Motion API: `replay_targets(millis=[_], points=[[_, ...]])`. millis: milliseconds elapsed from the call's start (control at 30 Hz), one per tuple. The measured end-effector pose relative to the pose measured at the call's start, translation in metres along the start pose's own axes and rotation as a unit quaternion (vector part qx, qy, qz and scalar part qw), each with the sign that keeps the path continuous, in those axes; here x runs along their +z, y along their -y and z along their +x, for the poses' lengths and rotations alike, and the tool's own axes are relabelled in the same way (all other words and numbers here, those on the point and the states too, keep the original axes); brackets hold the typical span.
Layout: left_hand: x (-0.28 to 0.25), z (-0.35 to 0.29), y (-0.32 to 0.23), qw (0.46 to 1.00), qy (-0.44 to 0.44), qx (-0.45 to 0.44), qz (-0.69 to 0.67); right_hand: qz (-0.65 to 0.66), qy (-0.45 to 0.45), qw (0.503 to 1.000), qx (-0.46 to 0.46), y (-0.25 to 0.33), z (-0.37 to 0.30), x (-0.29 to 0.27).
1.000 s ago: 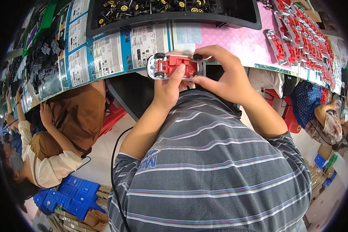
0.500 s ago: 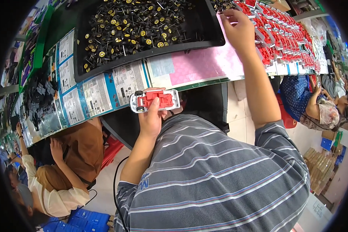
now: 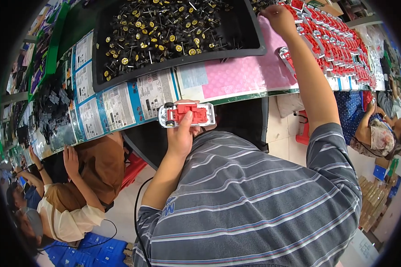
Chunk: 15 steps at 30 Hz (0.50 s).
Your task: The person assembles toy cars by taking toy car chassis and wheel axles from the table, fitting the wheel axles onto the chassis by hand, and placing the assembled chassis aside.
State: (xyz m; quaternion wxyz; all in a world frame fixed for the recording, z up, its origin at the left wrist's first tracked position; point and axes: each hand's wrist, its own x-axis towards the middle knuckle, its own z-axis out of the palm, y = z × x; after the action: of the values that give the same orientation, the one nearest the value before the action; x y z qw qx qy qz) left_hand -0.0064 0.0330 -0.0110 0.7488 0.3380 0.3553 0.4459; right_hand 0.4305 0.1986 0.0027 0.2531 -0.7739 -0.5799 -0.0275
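Observation:
My left hand [image 3: 181,139] holds a toy car body [image 3: 186,115], red inside with a white rim, its underside facing up. The thumb presses on the red part. A pair of black wheels sits across its left end; no wheels show at the right end. My right hand [image 3: 279,21] is stretched out past the right corner of a black tray [image 3: 182,63], at a small heap of wheel axles [image 3: 259,6]. Its fingers are bent together, and what they hold, if anything, cannot be made out. Many black wheels with yellow hubs on metal axles [image 3: 153,33] lie in the tray.
Rows of red and white car bodies [image 3: 334,42] stand at the right, one [image 3: 287,58] lying nearer on the pink sheet [image 3: 236,75]. Black parts [image 3: 53,107] are heaped at the left, beside a green bin [image 3: 53,49]. Co-workers sit on both sides.
My right hand has moved slightly farther away, its fingers reaching to the heap beyond the tray. My left hand still holds the car body. The whole view has shifted slightly.

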Motion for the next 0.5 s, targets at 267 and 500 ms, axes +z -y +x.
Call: replay_targets(millis=[267,500], points=[[-0.001,0.005,0.002,0.999,0.044,-0.030,0.006,0.452,0.067,0.879,0.136,-0.011,-0.031,-0.024],[0.004,0.006,0.002,1.000,-0.004,0.014,-0.017,0.403,0.162,0.893,-0.117,0.164,-0.191,-0.073]])
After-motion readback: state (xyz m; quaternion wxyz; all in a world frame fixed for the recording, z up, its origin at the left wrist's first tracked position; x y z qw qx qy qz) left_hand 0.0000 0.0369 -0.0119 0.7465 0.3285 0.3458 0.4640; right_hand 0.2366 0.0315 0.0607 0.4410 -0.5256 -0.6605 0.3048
